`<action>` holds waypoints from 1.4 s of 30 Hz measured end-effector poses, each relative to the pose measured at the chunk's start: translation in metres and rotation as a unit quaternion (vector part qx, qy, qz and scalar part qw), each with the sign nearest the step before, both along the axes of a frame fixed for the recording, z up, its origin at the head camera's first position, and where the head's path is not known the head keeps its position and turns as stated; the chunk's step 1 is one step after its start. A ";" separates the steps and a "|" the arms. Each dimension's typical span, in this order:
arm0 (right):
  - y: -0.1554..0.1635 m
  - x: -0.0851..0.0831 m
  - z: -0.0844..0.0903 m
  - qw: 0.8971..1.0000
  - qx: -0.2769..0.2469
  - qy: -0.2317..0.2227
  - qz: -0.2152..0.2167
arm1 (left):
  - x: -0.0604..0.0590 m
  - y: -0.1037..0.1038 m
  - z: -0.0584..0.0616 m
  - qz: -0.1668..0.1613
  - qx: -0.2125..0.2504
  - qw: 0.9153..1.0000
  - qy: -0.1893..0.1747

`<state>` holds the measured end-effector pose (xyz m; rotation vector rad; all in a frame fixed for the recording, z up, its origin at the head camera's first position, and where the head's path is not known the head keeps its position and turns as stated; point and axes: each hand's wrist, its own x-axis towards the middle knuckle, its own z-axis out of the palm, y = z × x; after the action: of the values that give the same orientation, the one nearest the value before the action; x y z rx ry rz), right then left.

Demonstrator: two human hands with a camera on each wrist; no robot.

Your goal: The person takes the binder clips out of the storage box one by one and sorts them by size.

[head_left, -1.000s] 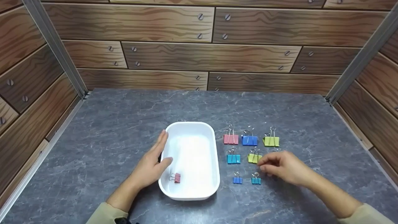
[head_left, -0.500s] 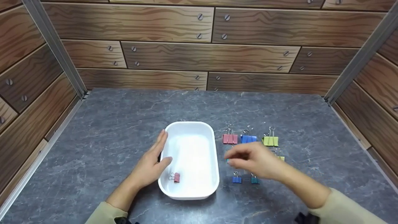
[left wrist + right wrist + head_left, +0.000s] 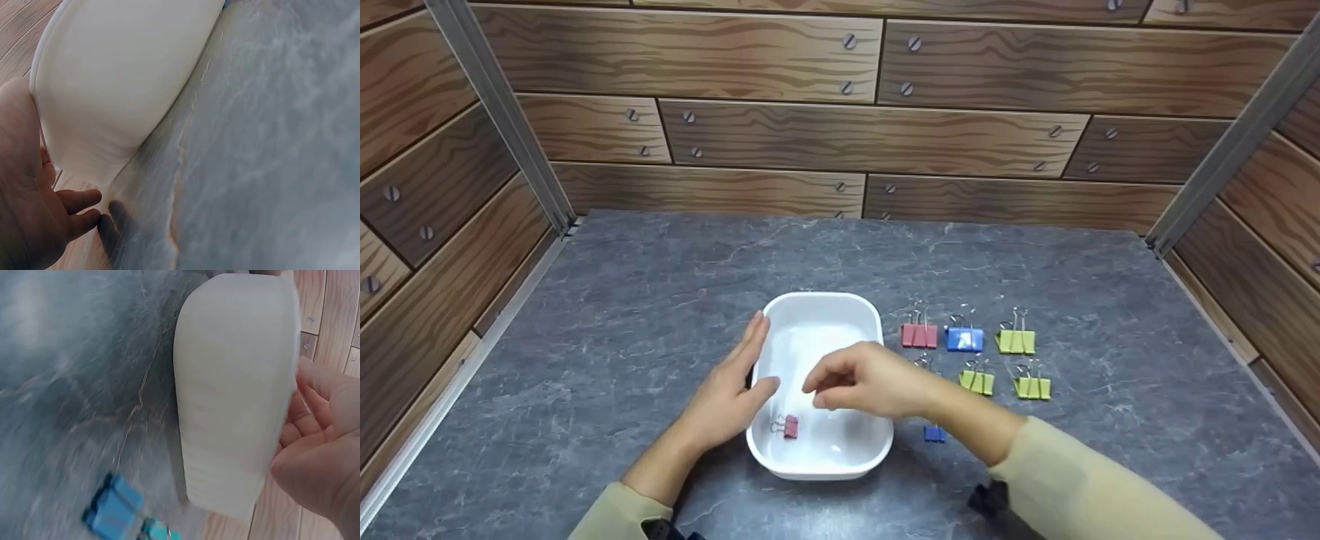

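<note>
A white rectangular tray (image 3: 879,450) stands at the middle of the table, with a small pink binder clip (image 3: 790,427) lying at its near left. My left hand (image 3: 724,401) rests against the tray's left side, fingers straight along the outside and thumb over the rim. Over the tray's right half, my right hand (image 3: 870,382) has its fingers bent and fingertips near each other; whether anything is between them cannot be seen. The right wrist view shows this hand's curled fingers (image 3: 306,422) beyond the tray wall, fingertips partly hidden.
Right of the tray stand pink (image 3: 919,335), blue (image 3: 964,338) and lime (image 3: 1016,342) large clips. Two medium lime clips (image 3: 976,382) stand nearer, and a small blue clip (image 3: 934,433) shows below my right forearm, which hides others. Wood-patterned walls (image 3: 870,139) enclose the table.
My right hand has moved left, from beside the right-hand clips, across the rows, to above the tray. My left hand and the pink clip have stayed in place.
</note>
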<state>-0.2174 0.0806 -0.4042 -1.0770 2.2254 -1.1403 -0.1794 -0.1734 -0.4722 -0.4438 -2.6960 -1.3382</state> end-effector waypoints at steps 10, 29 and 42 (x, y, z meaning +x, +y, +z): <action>-0.026 -0.010 -0.016 0.999 0.017 -0.004 0.037 | 0.000 -0.001 0.000 0.000 -0.002 1.000 0.010; -0.037 -0.014 -0.026 0.992 0.048 -0.102 0.047 | -0.001 -0.002 -0.001 -0.001 0.005 1.000 0.012; -0.043 -0.012 -0.033 0.992 0.058 -0.100 0.055 | 0.000 -0.004 -0.002 -0.008 0.008 1.000 0.018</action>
<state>-0.2298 0.0376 -0.4369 -0.9801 2.0250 -1.0129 -0.1795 -0.1774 -0.4737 -0.4854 -2.6568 -1.3404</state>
